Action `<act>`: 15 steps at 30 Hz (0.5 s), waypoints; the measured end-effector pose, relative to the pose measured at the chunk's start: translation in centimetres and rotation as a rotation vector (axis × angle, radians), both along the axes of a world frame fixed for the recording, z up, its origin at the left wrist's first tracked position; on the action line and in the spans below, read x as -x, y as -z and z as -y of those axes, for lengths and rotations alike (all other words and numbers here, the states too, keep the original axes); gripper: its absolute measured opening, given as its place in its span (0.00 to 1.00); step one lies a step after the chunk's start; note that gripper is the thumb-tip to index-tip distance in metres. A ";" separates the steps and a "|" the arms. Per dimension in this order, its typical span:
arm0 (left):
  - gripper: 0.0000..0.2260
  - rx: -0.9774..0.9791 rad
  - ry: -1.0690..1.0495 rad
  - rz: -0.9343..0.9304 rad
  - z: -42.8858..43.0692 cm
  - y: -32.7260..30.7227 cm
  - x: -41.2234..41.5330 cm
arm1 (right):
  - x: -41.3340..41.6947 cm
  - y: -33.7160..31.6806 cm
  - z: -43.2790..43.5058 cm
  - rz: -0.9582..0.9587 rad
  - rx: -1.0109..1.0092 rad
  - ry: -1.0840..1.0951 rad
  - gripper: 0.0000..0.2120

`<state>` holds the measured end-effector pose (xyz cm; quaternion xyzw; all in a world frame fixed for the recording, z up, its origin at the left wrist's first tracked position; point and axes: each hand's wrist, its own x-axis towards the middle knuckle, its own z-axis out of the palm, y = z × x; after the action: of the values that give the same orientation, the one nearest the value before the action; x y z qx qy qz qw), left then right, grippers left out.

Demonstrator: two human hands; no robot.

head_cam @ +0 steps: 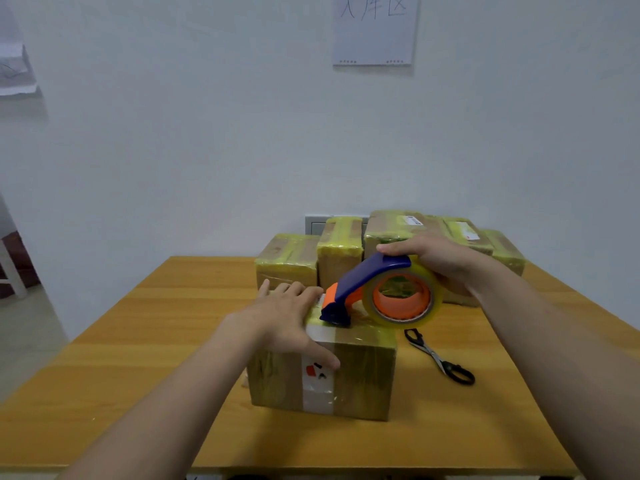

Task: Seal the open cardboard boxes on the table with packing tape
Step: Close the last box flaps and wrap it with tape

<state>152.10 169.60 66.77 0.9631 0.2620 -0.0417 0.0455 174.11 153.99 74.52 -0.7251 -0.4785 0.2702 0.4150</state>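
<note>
A cardboard box wrapped in yellowish tape, with a white label on its front, stands in the middle of the table. My left hand lies flat on its top with straight fingers, the thumb down over the front face. My right hand grips a blue and orange tape dispenser that carries a clear tape roll. The dispenser's blade end touches the box top just right of my left hand.
Several taped boxes stand in a row along the far edge of the wooden table, against the white wall. Black-handled scissors lie on the table right of the near box. A paper sheet hangs on the wall.
</note>
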 end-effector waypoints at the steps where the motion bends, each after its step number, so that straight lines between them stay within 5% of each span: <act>1: 0.60 0.018 -0.012 -0.010 -0.4 -0.3 0.4 | 0.3 0.1 -0.3 0.007 0.008 -0.005 0.20; 9: 0.59 0.026 -0.042 0.015 -1.9 -0.1 2.3 | 1.7 0.5 -1.9 0.052 0.013 -0.069 0.29; 15: 0.59 0.057 -0.047 0.033 -2.2 0.0 2.3 | 1.2 -0.4 -1.3 0.123 0.017 -0.063 0.19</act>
<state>149.76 171.78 66.82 0.9555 0.2827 -0.0320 0.0781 172.96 155.29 74.88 -0.7285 -0.5235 0.2421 0.3696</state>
